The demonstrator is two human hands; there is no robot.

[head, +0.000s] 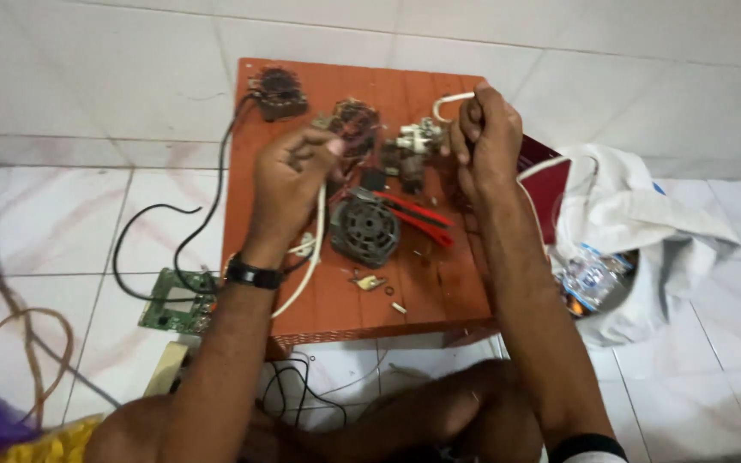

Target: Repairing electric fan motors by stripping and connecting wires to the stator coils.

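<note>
Right fingers: the right hand [484, 129] is curled shut around the upper end of a thin white insulated wire [449, 102], which loops out just above the knuckles.
Left fingers: the left hand [295, 167] pinches closed on a lower stretch of white cable [312, 249] that hangs down past the wrist, which wears a black band [253, 274].
Between the hands: a small pale, grimy electrical part [418, 137] sits touching the right fingers; the right hand is the nearer one.
Wire axis: it runs from the far right corner down toward the near left.
Below: a round grey ribbed motor housing [364, 226] lies just beside red-handled pliers [422, 219].
Surface: a low orange-brown slatted wooden table [439, 291] on white tiles.
Further out: a green circuit board [177, 300] on the floor to the left, a white cloth bag [645, 223] to the right.
</note>
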